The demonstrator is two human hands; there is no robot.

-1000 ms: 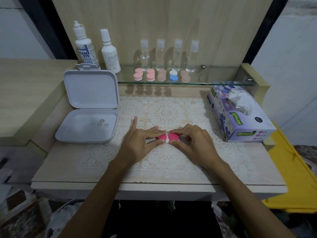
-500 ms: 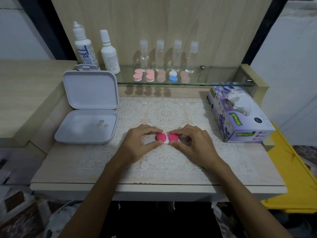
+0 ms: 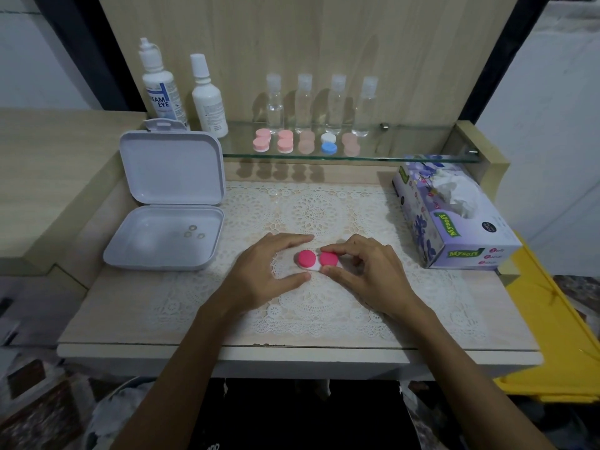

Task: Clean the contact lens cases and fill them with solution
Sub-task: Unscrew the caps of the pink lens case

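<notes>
Tabletop tissue box (image 3: 454,219): "Mysoft"

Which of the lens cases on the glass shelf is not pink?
The blue-and-white case, fourth from the left on the glass shelf; the other four are pink or peach.

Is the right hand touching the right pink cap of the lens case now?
Touching. In the head view the right hand pinches the right pink cap, forefinger at its far edge, thumb at its near edge.
</notes>
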